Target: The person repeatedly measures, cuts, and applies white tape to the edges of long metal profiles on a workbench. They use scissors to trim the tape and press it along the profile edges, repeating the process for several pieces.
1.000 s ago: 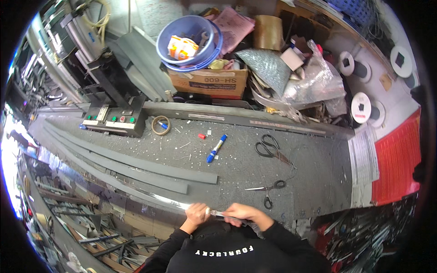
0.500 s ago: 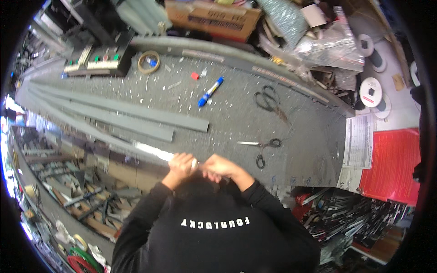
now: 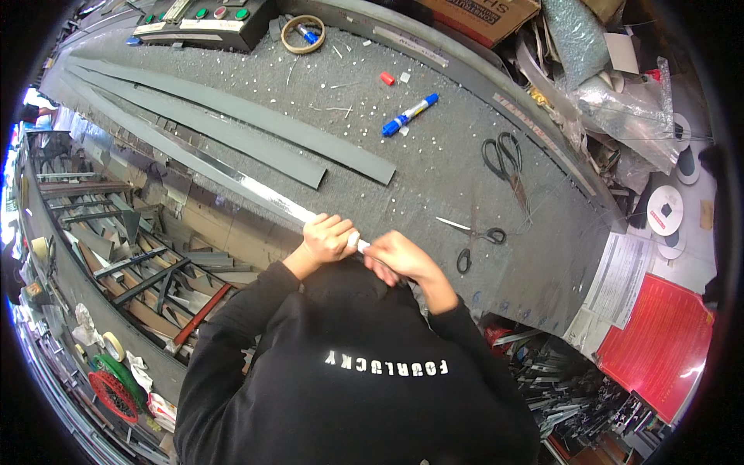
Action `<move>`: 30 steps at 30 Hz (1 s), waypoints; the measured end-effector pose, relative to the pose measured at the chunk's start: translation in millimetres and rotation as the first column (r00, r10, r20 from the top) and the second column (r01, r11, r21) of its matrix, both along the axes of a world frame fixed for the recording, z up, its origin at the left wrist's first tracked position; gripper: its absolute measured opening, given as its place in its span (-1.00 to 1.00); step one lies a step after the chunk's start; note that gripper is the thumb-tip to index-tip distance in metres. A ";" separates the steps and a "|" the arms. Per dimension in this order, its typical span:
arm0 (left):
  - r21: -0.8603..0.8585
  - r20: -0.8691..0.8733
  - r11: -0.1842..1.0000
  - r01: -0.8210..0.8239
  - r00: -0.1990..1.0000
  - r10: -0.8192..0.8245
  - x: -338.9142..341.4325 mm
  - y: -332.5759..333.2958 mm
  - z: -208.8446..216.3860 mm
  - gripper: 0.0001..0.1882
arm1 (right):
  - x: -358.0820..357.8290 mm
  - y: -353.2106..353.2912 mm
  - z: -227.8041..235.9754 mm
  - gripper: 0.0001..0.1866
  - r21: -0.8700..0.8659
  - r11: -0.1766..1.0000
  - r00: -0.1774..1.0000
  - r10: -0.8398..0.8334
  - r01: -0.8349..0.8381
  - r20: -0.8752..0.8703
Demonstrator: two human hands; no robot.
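My left hand (image 3: 328,237) is closed around the near end of a long, narrow grey strip (image 3: 205,164), along the bench's front edge. Just beyond that fist, part of the strip shines silver. A small white end pokes out between my two hands. My right hand (image 3: 400,259) is beside it, fingers curled and partly blurred; what they pinch cannot be made out. Two more grey strips (image 3: 256,141) lie behind on the bench (image 3: 535,271). To the right are small scissors (image 3: 479,235) with spread blades and larger dark-handled scissors (image 3: 505,160).
A blue marker (image 3: 409,116), a red cap (image 3: 387,78) and a tape roll (image 3: 302,35) lie among white scraps. A button box (image 3: 203,29) stands far left. Offcuts fill a lower rack (image 3: 155,271); a red sheet (image 3: 657,345) lies right.
The whole view has shifted, so the bench items sit higher and farther right. My right hand has drawn slightly away from my left, which stays closed on the strip.
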State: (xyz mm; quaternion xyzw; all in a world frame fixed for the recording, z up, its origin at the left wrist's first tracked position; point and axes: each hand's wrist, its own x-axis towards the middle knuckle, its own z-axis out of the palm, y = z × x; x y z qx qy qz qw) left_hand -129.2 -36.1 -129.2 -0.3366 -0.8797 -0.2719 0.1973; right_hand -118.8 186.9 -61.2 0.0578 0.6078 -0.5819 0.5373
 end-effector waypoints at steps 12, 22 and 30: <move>-0.008 -0.075 1.000 -0.002 0.997 0.001 0.2 -1.5 -3.8 -0.79 | -3.0 -3.4 -8.0 -0.57 0.042 0.998 0.999 0.045 -0.045 0.006; -0.009 -0.120 1.000 -0.004 0.993 0.003 0.5 -1.6 -7.5 -0.83 | 0.7 1.4 -23.1 -0.58 0.014 0.999 0.997 -0.030 0.029 0.068; 0.040 -0.097 0.998 -0.039 0.994 0.043 1.0 0.2 -6.2 -0.76 | -3.0 -0.3 -20.3 -0.57 0.149 0.987 0.996 -0.065 0.056 0.056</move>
